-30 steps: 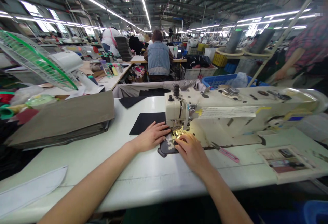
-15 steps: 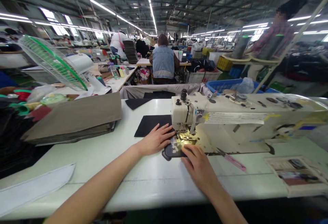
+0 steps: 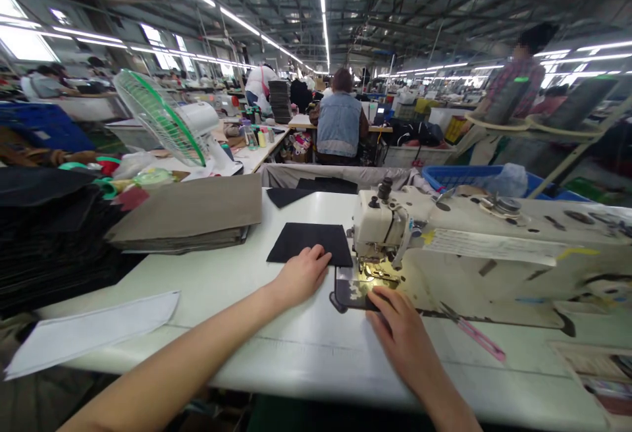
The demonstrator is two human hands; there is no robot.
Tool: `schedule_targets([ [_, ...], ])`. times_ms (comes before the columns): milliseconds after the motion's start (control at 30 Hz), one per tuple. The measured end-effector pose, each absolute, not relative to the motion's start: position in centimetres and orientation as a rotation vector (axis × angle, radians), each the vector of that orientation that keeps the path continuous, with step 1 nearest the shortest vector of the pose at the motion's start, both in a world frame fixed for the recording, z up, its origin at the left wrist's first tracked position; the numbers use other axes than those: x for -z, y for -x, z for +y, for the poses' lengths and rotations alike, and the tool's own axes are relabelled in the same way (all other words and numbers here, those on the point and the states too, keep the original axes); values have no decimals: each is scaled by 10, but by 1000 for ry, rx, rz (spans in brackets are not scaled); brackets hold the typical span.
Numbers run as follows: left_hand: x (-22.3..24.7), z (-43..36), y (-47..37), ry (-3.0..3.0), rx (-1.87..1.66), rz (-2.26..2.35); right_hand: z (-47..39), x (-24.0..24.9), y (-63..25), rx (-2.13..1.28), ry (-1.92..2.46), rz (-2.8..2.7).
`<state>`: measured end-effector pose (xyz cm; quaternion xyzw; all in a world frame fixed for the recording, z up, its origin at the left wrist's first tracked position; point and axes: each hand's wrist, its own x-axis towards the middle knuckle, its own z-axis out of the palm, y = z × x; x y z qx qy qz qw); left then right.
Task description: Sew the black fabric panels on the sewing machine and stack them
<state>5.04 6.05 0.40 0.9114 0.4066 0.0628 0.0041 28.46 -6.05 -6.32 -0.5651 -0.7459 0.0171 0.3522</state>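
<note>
A flat black fabric piece (image 3: pixel 306 240) lies on the table just left of the sewing machine's needle area. My left hand (image 3: pixel 305 274) is on its lower right edge, with the fingers bent and closed on the cloth; the fingertips are partly hidden. The sewing machine (image 3: pixel 382 224) has a lit metal plate (image 3: pixel 380 275) under its presser foot. At the front edge of the machine bed rests my right hand (image 3: pixel 402 326), open, its fingers loosely bent and the thumb apart, holding nothing. Pink-handled thread snips (image 3: pixel 476 336) lie to its right.
Left on the table are a stack of grey-brown fabric pieces (image 3: pixel 192 211) and a white panel (image 3: pixel 99 333). A dark fabric pile (image 3: pixel 44 228) and a fan (image 3: pixel 162 116) stand beyond. Behind the machine is a blue basket (image 3: pixel 444 175). A person in a denim vest (image 3: pixel 339 122) sits ahead.
My left hand has moved from beside the needle plate leftward onto the black fabric piece, its spread fingers now curled. The right hand stays at the bed's edge. The camera view has turned left.
</note>
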Motion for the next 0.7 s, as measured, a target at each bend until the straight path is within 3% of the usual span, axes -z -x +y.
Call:
schedule_targets([
  [167, -15, 78, -42, -2846, -166, 1482, -61, 66, -286, -22, 1452, -1931],
  [433, -98, 104, 49, -2603, -134, 2152, -59, 77, -289, 51, 1396, -1932],
  [567, -100, 116, 76, -2497, -76, 2135, -59, 80, -290, 56, 1384, -1932],
  [700, -88, 124, 71, -2403, -247, 2087, -59, 81, -291, 66, 1388, -1953],
])
